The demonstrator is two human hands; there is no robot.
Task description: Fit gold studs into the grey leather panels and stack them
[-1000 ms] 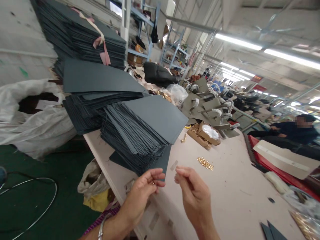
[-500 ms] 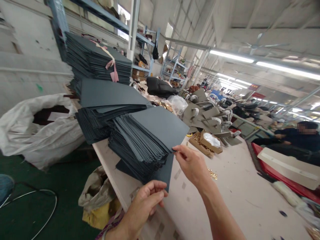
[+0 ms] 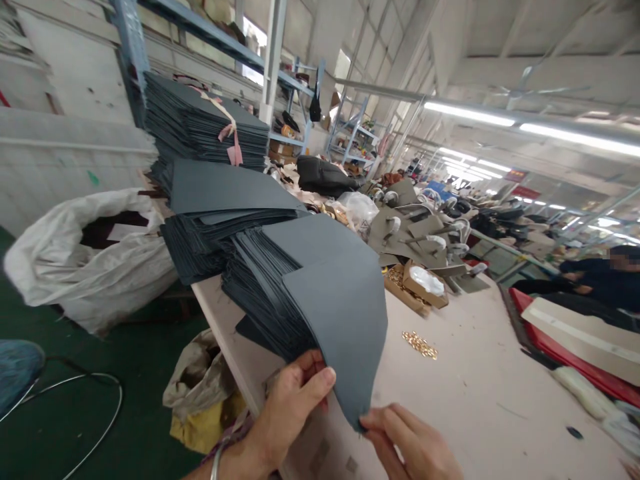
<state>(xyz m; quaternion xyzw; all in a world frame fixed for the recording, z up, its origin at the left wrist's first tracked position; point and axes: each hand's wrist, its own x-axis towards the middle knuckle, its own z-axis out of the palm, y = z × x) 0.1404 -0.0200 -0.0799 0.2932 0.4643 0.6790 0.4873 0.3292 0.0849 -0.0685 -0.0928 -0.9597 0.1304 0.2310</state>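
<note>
In the head view, a single dark grey sheet (image 3: 340, 320) is now seen drawn off the fanned stack of grey sheets (image 3: 270, 287) and curled downward toward the viewer; half a second earlier the same sheet was only pinched at its near corner while lying flat on the stack. The right hand (image 3: 410, 443), at about 5 o'clock in the picture, is closed on the sheet's lowest corner with thumb and forefinger. The left hand (image 3: 295, 400), at about 6 o'clock, has been brought up from the table edge and is now closed against the sheet's left border, thumb on top. The sheet hangs between both hands, its far end resting on the stack, its near end above the pale table (image 3: 465, 400). From this, the separating of one sheet from the pile is judged to be done and the sheet to be under two-handed control.

At 3 o'clock of the sheet, a small heap of gold rings (image 3: 420, 345) lies on the table, well apart from the hands. At 9 o'clock, a white sack (image 3: 90, 267) stands on the floor.
</note>
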